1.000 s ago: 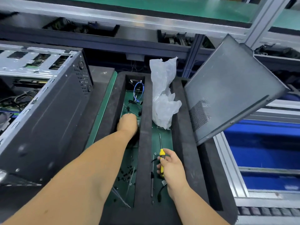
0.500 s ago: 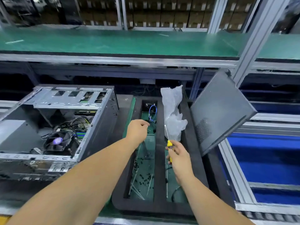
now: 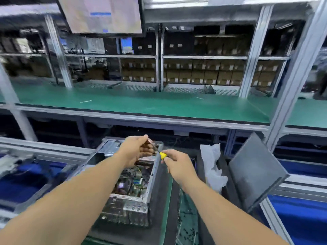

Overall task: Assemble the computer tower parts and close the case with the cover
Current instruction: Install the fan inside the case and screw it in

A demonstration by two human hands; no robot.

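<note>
Both hands have risen from the foam tray to above the open grey metal computer case (image 3: 152, 175). The dark grey cover panel (image 3: 254, 172) leans at right. The left hand (image 3: 137, 149) pinches the shaft tip; the right hand (image 3: 177, 162) grips the yellow-handled screwdriver (image 3: 162, 155).

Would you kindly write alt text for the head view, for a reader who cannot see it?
Over an open computer case, the right hand holds a yellow-handled screwdriver while the left hand pinches its tip. A grey cover leans at the right, beside a white bag.
</note>
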